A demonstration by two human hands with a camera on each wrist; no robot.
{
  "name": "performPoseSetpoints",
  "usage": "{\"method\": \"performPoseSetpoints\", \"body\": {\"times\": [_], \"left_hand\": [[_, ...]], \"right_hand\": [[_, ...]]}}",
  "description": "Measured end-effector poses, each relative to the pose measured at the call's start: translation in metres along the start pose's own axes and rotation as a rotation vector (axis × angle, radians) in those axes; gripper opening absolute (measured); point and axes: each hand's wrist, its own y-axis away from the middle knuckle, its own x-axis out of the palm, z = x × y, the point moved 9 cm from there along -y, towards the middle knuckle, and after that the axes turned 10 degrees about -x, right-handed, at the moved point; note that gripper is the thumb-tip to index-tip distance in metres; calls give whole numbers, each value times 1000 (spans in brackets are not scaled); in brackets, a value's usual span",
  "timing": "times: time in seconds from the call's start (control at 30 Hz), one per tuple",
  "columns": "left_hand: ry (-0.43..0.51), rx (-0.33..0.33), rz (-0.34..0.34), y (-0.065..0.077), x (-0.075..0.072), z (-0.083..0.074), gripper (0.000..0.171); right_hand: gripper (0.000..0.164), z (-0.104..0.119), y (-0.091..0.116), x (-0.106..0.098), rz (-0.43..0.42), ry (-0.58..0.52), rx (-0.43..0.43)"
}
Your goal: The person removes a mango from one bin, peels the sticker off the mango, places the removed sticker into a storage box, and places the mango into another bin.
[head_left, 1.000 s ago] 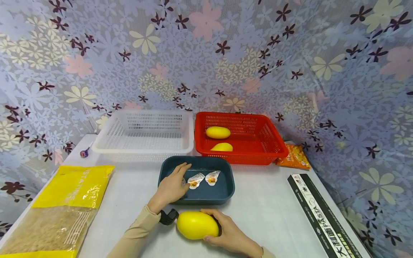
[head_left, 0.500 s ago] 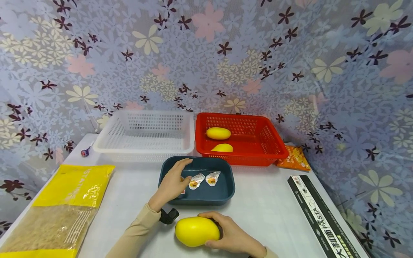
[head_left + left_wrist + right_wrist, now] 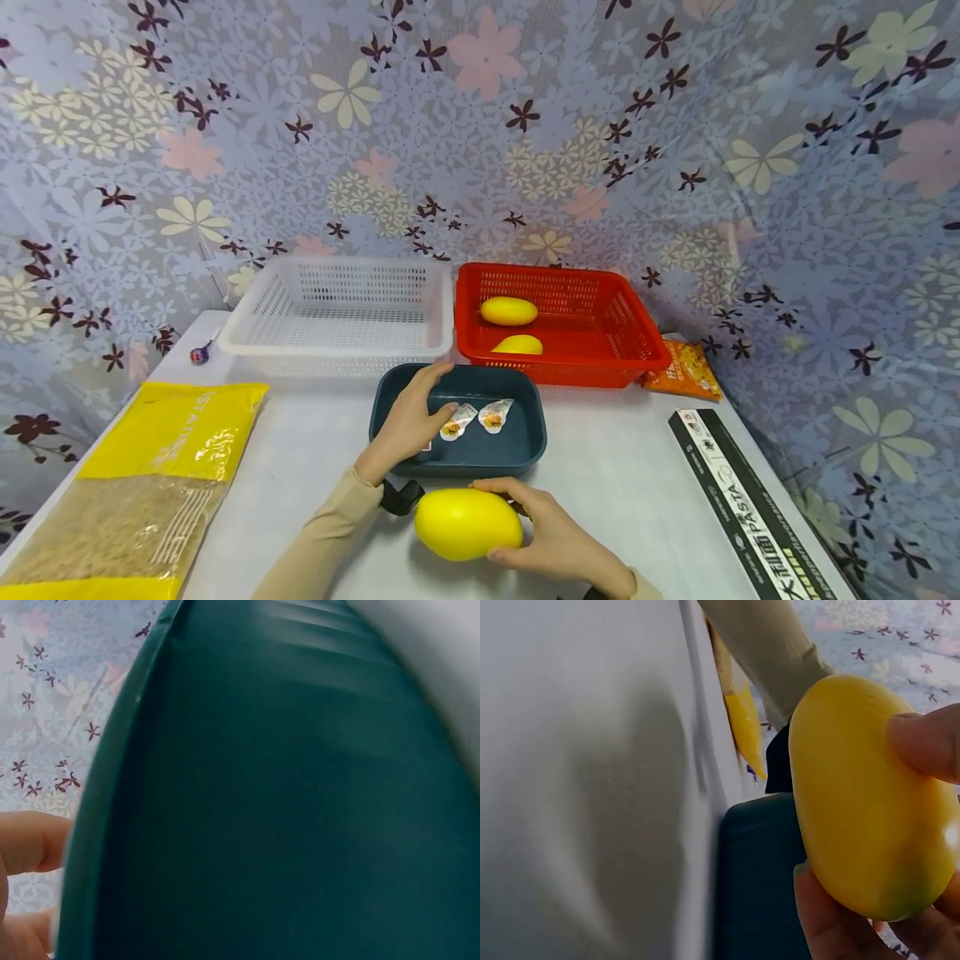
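My right hand (image 3: 551, 533) holds a smooth yellow mango (image 3: 467, 525) above the white tabletop, in front of the dark teal tub (image 3: 480, 471). In the right wrist view the thumb presses the mango (image 3: 862, 802) from one side and fingers curl round the other; a shadow falls on the table. My left hand (image 3: 411, 421) is over the left part of the tub, fingers loosely extended and nothing visibly held. Small packets (image 3: 495, 415) with orange and white print lie in the tub, one partly behind the left hand. The tub's wall (image 3: 285, 787) fills most of the left wrist view.
Behind the tub stand a white basket (image 3: 337, 358) and a red basket (image 3: 600, 333) with two yellow mangoes (image 3: 510, 311). A yellow bag (image 3: 142, 483) and a lollipop (image 3: 199, 354) lie left. At right are a long pasta box (image 3: 750, 508) and an orange snack bag (image 3: 682, 368).
The right hand dips slightly toward me with the mango, then comes back up and a little right. The left hand shifts slightly farther and right over the tub.
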Motion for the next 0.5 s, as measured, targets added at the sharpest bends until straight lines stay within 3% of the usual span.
{"method": "performPoseSetpoints", "body": {"times": [0.3, 0.5], "left_hand": [[117, -6, 1, -19, 17, -12, 68], [115, -45, 8, -34, 30, -21, 75]], "right_hand": [[61, 3, 2, -4, -14, -5, -19], [63, 5, 4, -8, -32, -5, -51]]}}
